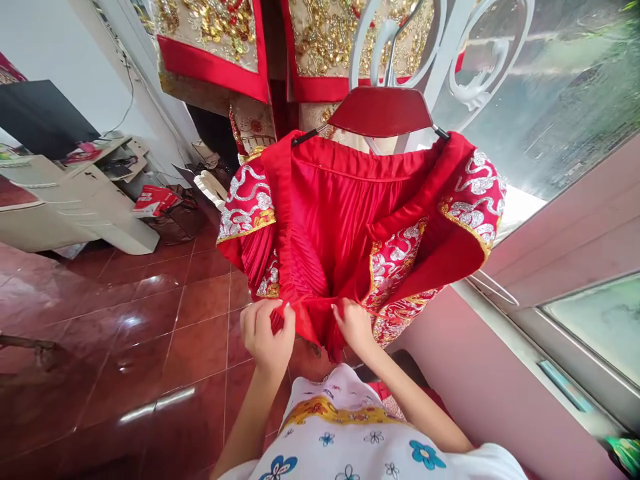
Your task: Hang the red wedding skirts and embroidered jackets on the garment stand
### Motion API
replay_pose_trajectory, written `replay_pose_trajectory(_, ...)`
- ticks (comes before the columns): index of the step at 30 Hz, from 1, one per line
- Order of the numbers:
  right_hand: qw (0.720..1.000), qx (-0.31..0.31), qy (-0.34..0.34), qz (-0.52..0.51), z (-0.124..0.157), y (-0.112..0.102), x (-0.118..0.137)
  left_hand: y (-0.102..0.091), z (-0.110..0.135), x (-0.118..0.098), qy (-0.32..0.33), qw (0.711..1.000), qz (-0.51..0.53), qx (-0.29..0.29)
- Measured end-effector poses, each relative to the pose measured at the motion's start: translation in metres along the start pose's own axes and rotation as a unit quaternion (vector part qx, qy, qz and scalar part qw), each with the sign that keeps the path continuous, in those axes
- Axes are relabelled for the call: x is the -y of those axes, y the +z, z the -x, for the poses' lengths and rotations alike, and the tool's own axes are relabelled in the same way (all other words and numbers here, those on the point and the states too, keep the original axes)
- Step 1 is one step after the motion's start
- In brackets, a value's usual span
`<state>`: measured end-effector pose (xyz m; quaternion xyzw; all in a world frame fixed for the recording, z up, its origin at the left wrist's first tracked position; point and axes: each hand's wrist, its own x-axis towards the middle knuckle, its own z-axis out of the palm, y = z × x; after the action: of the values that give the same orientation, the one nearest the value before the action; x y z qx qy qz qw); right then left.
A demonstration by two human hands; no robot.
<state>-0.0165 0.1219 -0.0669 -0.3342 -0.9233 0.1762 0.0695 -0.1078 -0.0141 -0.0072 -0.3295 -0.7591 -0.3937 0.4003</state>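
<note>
A red pleated skirt (pixel 345 207) with silver and gold embroidered panels hangs in front of me from a dark red clip hanger (pixel 383 110). Its back waistband is spread between the two black clips, and the near edge droops toward me. My left hand (pixel 267 337) pinches the near waistband on the left, thumb and fingers closed on the cloth. A short way to the right, my right hand (pixel 354 325) is closed on the same edge. Between them the red fabric is drawn nearly straight, its lower folds falling below.
Behind the hanger are a white scrolled metal frame (pixel 435 60) and a gold-sequined garment (pixel 215 33) with red borders. A window (pixel 545 100) and pink ledge wall (pixel 440 360) stand right. A cluttered pale desk (pixel 75 193) and a red box (pixel 155 200) are left, over red floor tiles (pixel 200 333).
</note>
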Motion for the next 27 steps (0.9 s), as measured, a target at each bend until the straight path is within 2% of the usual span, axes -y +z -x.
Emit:
replay_pose_trajectory(2, 0.999, 0.014, 0.019, -0.023, -0.008, 0.005, -0.002, -0.009, 0.0, 0.0, -0.032, 0.999, 0.019, 0.033)
replay_pose_trajectory(4, 0.999, 0.008, 0.023, -0.045, -0.013, 0.005, -0.004, -0.017, 0.001, 0.001, -0.114, 0.987, 0.09, 0.075)
replay_pose_trajectory(5, 0.998, 0.004, 0.026, -0.055, -0.016, 0.006, -0.005, -0.021, 0.001, 0.003, -0.169, 0.968, 0.149, 0.108)
replay_pose_trajectory(6, 0.997, 0.0, 0.03, -0.067, -0.018, 0.006, -0.006, -0.027, 0.002, 0.005, -0.224, 0.936, 0.223, 0.153)
replay_pose_trajectory(7, 0.995, -0.004, 0.034, -0.092, -0.021, 0.007, -0.007, -0.033, 0.003, 0.008, -0.277, 0.887, 0.304, 0.21)
replay_pose_trajectory(9, 0.985, -0.009, 0.035, -0.167, -0.026, 0.011, -0.01, -0.048, 0.005, 0.017, -0.359, 0.747, 0.44, 0.346)
replay_pose_trajectory(11, 0.971, -0.011, 0.027, -0.238, -0.031, 0.017, -0.013, -0.064, 0.009, 0.027, -0.388, 0.612, 0.505, 0.47)
replay_pose_trajectory(12, 0.965, -0.012, 0.024, -0.261, -0.033, 0.019, -0.014, -0.07, 0.012, 0.032, -0.386, 0.559, 0.512, 0.526)
replay_pose_trajectory(13, 0.961, -0.012, 0.024, -0.274, -0.035, 0.022, -0.014, -0.074, 0.016, 0.038, -0.379, 0.52, 0.501, 0.579)
replay_pose_trajectory(14, 0.959, -0.014, 0.025, -0.281, -0.036, 0.023, -0.015, -0.075, 0.02, 0.044, -0.372, 0.503, 0.475, 0.619)
replay_pose_trajectory(15, 0.956, -0.018, 0.029, -0.29, -0.038, 0.025, -0.015, -0.074, 0.026, 0.05, -0.366, 0.508, 0.436, 0.646)
replay_pose_trajectory(16, 0.953, -0.023, 0.035, -0.3, -0.039, 0.026, -0.015, -0.071, 0.033, 0.055, -0.366, 0.533, 0.387, 0.657)
replay_pose_trajectory(19, 0.94, -0.04, 0.058, -0.334, -0.041, 0.028, -0.016, -0.052, 0.055, 0.071, -0.356, 0.66, 0.205, 0.629)
replay_pose_trajectory(21, 0.926, -0.045, 0.076, -0.366, -0.04, 0.028, -0.015, -0.037, 0.069, 0.076, -0.311, 0.715, 0.066, 0.623)
replay_pose_trajectory(23, 0.907, -0.036, 0.097, -0.408, -0.037, 0.027, -0.014, -0.022, 0.079, 0.072, -0.247, 0.739, -0.026, 0.626)
replay_pose_trajectory(24, 0.895, -0.024, 0.107, -0.432, -0.034, 0.027, -0.012, -0.013, 0.083, 0.066, -0.221, 0.744, -0.024, 0.63)
replay_pose_trajectory(27, 0.852, 0.029, 0.136, -0.504, -0.025, 0.025, -0.008, 0.021, 0.09, 0.035, -0.205, 0.738, 0.125, 0.631)
